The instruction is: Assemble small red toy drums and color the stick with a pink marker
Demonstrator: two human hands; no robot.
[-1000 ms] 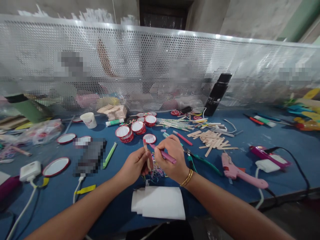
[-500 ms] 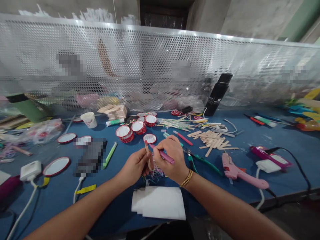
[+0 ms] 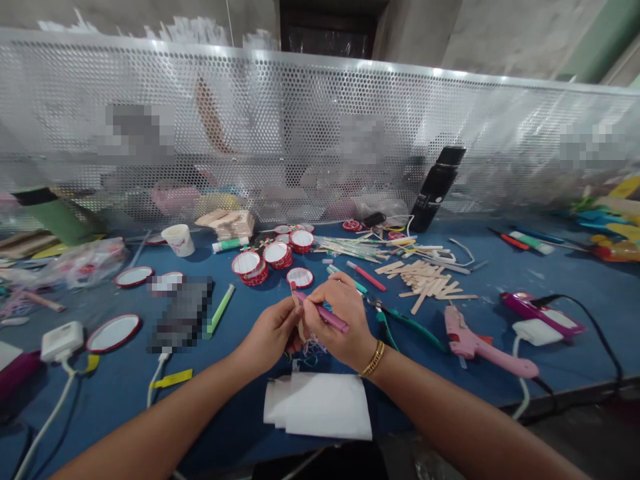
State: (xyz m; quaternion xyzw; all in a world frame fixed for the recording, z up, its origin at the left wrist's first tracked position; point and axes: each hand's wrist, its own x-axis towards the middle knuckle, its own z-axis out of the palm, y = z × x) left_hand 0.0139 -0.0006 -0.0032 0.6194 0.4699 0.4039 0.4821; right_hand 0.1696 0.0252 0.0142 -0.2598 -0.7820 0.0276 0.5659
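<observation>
Pinched upright in my left hand [image 3: 274,332] is a flat wooden craft stick [image 3: 301,329], its top end coloured red. My right hand [image 3: 345,323] grips a purple marker pen [image 3: 327,315] like a writing tool, and the pen's tip meets the stick just below the red part. Under both hands lies a small tangle of coloured threads [image 3: 315,350], partly hidden. Folded white paper [image 3: 320,407] rests on the table in front of me. Just beyond my hands is a round white lid with a red rim [image 3: 300,277].
Loose craft sticks [image 3: 433,283], green-handled pliers [image 3: 415,327] and a pink glue gun [image 3: 483,350] lie to the right. Stacked red tins [image 3: 250,267] and a paper cup [image 3: 178,240] stand behind. A phone [image 3: 183,313] with its cable lies left. A perforated metal screen [image 3: 310,100] closes off the back.
The purple marker's tip has shifted slightly left and down onto the stick, moving with my right hand. My left hand stays in place holding the stick.
</observation>
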